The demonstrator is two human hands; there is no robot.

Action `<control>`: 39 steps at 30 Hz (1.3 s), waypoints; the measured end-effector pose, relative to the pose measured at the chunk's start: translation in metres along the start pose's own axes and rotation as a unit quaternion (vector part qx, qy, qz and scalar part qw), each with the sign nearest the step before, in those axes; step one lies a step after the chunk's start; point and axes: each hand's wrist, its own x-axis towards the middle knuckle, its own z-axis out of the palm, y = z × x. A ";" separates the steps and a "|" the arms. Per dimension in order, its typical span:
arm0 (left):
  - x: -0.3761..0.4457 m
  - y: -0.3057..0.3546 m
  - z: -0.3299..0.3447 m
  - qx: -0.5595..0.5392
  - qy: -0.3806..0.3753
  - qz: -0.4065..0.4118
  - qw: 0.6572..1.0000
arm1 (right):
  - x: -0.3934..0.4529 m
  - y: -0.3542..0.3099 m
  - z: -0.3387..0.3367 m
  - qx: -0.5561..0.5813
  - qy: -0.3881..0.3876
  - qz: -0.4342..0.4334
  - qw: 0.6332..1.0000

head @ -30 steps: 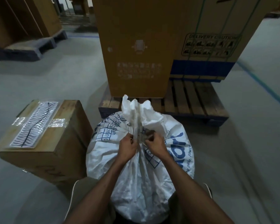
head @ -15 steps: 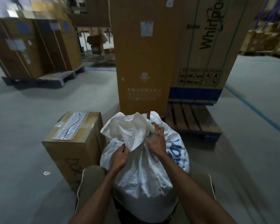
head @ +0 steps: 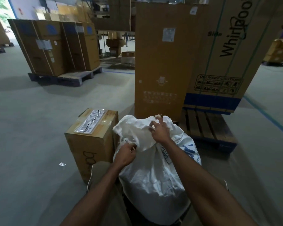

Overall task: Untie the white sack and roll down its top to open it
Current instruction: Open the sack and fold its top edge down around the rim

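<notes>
The white sack [head: 155,176] stands on the floor [head: 39,128] between the person's knees, at six o'clock in the head view, its loosened top flopped open and spread toward ten o'clock. The right hand [head: 159,132] lies on the far edge of that loose top at about twelve o'clock of the sack, fingers curled and pinching a fold of the fabric. The left hand [head: 125,154] sits at nine o'clock of the neck, its grip closed to a narrow pinch on the lower hem of the flap (whether a tie string is in there too is hard to make out). Just beside the sack at ten o'clock stands a small cardboard box [head: 91,141]; a tall carton [head: 162,70] on a wooden pallet [head: 207,126] rises behind it at twelve.
</notes>
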 end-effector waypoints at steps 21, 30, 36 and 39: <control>0.044 0.052 -0.002 0.123 -0.410 -0.010 0.904 | -0.039 0.067 -0.006 0.061 -0.035 0.007 0.997; 0.075 0.062 0.013 0.180 -0.500 -0.053 0.845 | -0.026 0.083 -0.007 -0.290 -0.103 -0.111 0.945; 0.083 0.068 0.018 0.196 -0.430 0.019 0.881 | -0.004 0.080 0.008 -0.309 -0.078 -0.144 0.937; 0.089 0.062 0.020 0.158 -0.334 0.046 0.928 | -0.004 0.076 0.004 -0.271 -0.086 -0.141 0.948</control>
